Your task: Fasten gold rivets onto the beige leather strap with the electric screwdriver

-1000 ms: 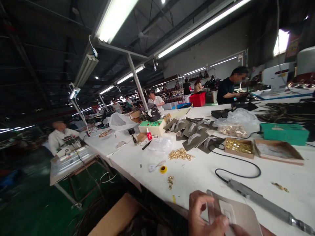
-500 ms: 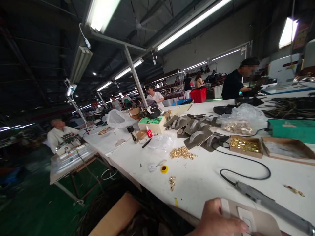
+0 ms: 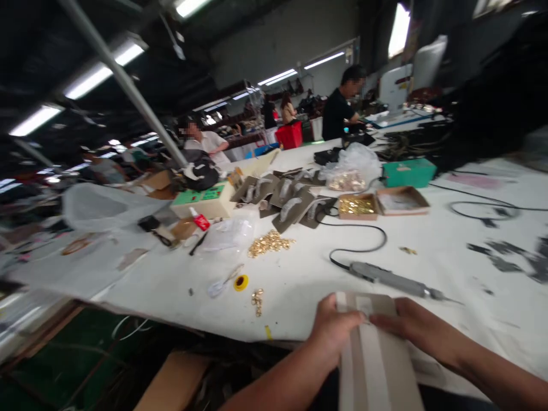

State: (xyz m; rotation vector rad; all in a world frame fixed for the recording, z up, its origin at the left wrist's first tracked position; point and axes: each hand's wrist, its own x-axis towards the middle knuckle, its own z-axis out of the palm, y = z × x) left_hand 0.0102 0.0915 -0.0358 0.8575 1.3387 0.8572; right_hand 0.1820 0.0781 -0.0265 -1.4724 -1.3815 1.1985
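A flat beige-grey panel (image 3: pixel 400 371) with paler strips along it is held upright at the table's front edge. My left hand (image 3: pixel 333 326) grips its left side, thumb laid across the front. On the opposite side my right hand (image 3: pixel 413 322) grips it too, its thumb close to the left one near the top. The fingers behind the panel are hidden. Beyond my hands lies a grey pen-shaped power screwdriver (image 3: pixel 391 278) with a black cable. Left of them are a small cluster of gold metal clasps (image 3: pixel 257 301) and a yellow roll (image 3: pixel 240 282).
A pile of gold clasps (image 3: pixel 269 244), dark panels with clear strips (image 3: pixel 289 200) and a cardboard tray of gold parts (image 3: pixel 357 206) lie farther back. A green box (image 3: pixel 409 173) stands behind. Below the table edge is an open carton (image 3: pixel 171 382). A co-worker (image 3: pixel 342 105) works across the table.
My view has swung right. The panel has come toward the middle and is now upright, with both my hands visible on it; earlier only one hand was plainly in view.
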